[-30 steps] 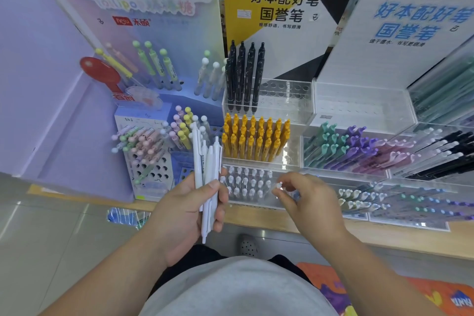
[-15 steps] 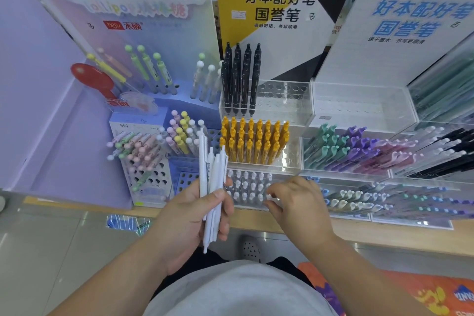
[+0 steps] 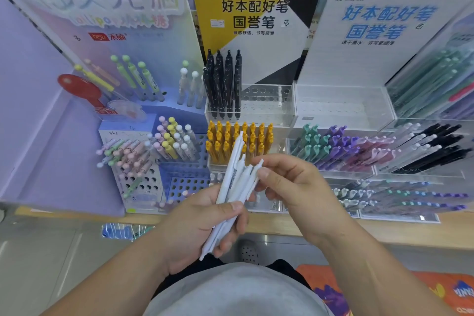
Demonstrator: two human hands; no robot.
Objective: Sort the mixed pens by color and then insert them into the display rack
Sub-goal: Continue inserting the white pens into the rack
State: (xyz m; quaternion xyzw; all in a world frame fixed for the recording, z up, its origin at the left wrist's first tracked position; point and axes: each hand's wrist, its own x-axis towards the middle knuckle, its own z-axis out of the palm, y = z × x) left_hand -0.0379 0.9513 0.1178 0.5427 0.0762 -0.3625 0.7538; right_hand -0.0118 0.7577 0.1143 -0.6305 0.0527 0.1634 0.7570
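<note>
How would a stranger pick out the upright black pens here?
Find the yellow-and-black sign. In the clear rack below it, the black pens stand upright at the left end, above the orange pens. The other black pens, far right, lie slanted.

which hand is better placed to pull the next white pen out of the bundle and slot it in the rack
Right hand: its fingertips pinch the top of one white pen, while the left hand grips the whole bundle.
</note>
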